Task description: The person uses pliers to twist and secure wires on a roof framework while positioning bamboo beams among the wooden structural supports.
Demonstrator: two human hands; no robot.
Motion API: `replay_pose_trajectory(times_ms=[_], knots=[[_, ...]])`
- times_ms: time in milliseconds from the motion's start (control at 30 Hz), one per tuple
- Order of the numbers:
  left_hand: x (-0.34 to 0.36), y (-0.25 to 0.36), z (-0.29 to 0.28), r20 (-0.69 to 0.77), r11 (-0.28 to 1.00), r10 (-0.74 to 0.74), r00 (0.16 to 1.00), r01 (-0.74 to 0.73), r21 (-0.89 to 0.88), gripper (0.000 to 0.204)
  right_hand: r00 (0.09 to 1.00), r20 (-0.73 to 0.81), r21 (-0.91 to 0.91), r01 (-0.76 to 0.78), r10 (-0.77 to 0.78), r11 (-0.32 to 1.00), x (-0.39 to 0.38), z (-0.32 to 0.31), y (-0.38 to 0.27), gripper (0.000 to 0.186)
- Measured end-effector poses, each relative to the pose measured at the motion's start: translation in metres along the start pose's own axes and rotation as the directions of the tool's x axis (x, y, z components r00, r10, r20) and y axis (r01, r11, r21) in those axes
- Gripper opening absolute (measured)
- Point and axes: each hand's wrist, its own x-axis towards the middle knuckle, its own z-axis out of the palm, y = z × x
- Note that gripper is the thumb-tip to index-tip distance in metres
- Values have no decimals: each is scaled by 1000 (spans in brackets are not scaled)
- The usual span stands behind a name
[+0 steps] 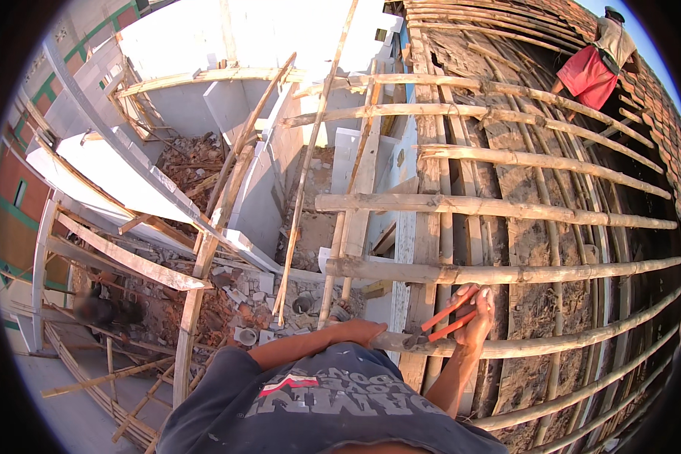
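My right hand (477, 316) is closed around the orange handles of a pair of pincers (448, 312). The handles stand a little apart, and the dark jaws rest at a bamboo pole (537, 348), over a wooden beam. At that pole's left end, close to my body, my left hand (365, 331) grips it; its fingers are partly hidden. Whether a nail sits between the jaws is too small to tell. Just beyond runs another bamboo pole (507, 272), parallel to the first.
Several bamboo poles cross the roof over long wooden beams (427, 181). Dark gaps show between them. Far below on the left lie rubble (234, 303) and white walls (257, 189). Upright timber (189, 333) stands left of me. Another person (594, 64) is by the roof tiles (662, 98).
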Motion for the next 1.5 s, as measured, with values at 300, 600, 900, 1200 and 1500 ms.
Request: replay_pose_trajectory(times_ms=[300,600,900,1200,1500], knots=[[7,-6,21,-106,1000,-20,994,22,21,59,947,-316,175,-8,64,985,-5,-2,24,30],[5,-22,42,-366,971,105,925,-16,240,63,903,-265,-145,310,-339,940,-28,15,41,27],[-14,67,-19,-2,-107,-64,998,-9,-994,62,718,568,-453,681,-403,575,-48,55,53,24],[-20,26,-17,-209,-665,-181,961,-276,-694,22,531,847,-499,777,25,385,-65,67,59,44],[-66,-18,-36,-254,-73,-681,687,-409,-910,29,734,510,-854,495,449,162,-54,3,54,74]])
